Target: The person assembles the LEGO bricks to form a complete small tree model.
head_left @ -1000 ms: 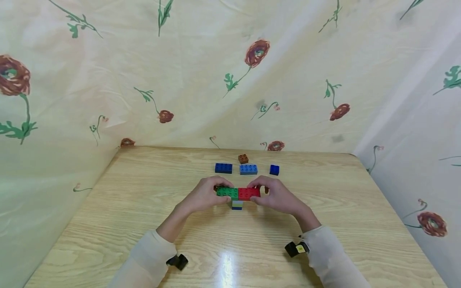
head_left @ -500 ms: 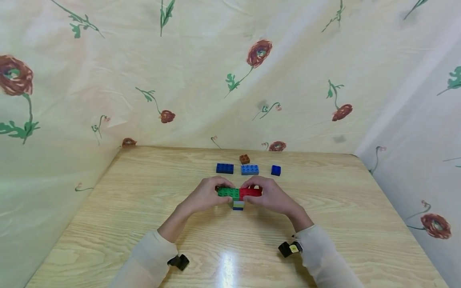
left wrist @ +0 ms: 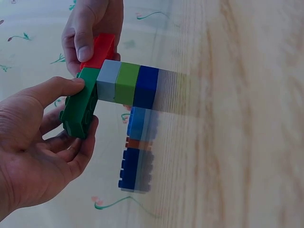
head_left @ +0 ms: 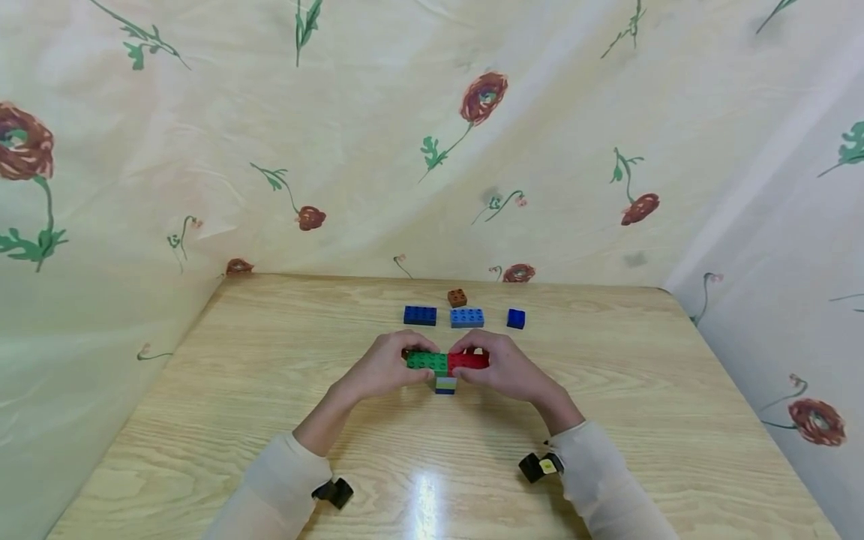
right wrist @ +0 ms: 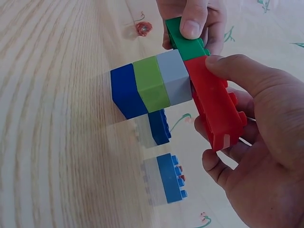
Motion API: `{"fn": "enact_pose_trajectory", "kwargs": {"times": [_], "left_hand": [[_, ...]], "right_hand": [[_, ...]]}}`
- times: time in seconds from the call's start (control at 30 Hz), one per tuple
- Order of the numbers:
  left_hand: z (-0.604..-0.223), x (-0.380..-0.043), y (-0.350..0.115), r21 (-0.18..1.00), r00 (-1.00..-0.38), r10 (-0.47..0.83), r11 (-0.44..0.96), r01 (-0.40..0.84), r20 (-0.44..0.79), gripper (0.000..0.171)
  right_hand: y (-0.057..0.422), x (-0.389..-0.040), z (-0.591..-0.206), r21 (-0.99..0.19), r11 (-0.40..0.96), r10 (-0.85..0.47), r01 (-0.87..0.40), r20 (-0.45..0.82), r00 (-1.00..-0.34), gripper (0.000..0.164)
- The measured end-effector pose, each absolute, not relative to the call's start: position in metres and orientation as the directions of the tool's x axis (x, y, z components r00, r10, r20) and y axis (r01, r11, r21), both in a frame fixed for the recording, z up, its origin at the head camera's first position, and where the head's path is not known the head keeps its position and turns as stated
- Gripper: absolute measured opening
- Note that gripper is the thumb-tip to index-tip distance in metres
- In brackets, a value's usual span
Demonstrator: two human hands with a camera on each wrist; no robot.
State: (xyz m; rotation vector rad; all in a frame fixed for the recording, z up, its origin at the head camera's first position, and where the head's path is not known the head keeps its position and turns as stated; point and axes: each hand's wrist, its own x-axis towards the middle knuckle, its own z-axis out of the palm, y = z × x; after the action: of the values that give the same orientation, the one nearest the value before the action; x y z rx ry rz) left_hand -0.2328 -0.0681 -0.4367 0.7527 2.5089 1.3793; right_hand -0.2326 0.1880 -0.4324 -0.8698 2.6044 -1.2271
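Since a second ago the right hand (head_left: 502,365) has slid inward along the long red studded plastic brick (right wrist: 216,102), its thumb and fingertips now close to the seam with the long green studded plastic brick (left wrist: 81,107), while the left hand (head_left: 385,364) stays put. From the head view, the column below is mostly covered by the two long bricks; the wrist views show it as a dark blue plastic block (right wrist: 127,90) on the table (head_left: 270,450), a lime green plastic block (right wrist: 151,81) on that, and a light grey plastic block (right wrist: 173,76) uppermost. Green and red meet end to end over the grey one; whether they are fully seated cannot be told. The small brown-orange square brick (head_left: 457,298) is largely hidden in the wrist views, and fingers conceal much of the red brick's studs from above. The left grip is parted only by the green brick's width, thumb on the near side, fingers round the far side; the right grip pinches the red brick likewise. Beyond them lie a navy blue rectangular brick (head_left: 420,315), a light blue rectangular brick (head_left: 467,318) and, to the right, a small bright blue block (head_left: 516,319), its studs hard to make out.
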Motion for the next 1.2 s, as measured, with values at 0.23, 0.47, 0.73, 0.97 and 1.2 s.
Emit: {"fn": "enact_pose_trajectory", "kwargs": {"times": [0.23,0.47,0.73,0.97,1.2], "left_hand": [[-0.4352,-0.2324,-0.0684,0.827,-0.855,0.512,0.443,0.346,0.084,0.028],[-0.4351,-0.2318,-0.0687,0.825,-0.856,0.511,0.445,0.348,0.085,0.028],[-0.4346,-0.2319,-0.0698,0.832,-0.859,0.505,0.441,0.337,0.08,0.028],[-0.4369,-0.2338,-0.069,0.838,-0.855,0.515,0.44,0.322,0.058,0.03],[-0.4388,-0.2355,-0.0718,0.844,-0.853,0.519,0.436,0.312,0.047,0.032]], "right_hand": [[0.187,-0.2318,-0.4309,-0.742,0.5,-0.553,-0.446,0.123,-0.824,0.024],[0.1874,-0.2328,-0.4337,-0.745,0.478,-0.565,-0.466,0.146,-0.812,0.023],[0.1865,-0.2342,-0.435,-0.739,0.461,-0.575,-0.492,0.173,-0.8,0.023],[0.1899,-0.2337,-0.4362,-0.74,0.482,-0.562,-0.468,0.149,-0.814,0.023],[0.1899,-0.2342,-0.4344,-0.737,0.497,-0.562,-0.458,0.129,-0.817,0.024]]}}
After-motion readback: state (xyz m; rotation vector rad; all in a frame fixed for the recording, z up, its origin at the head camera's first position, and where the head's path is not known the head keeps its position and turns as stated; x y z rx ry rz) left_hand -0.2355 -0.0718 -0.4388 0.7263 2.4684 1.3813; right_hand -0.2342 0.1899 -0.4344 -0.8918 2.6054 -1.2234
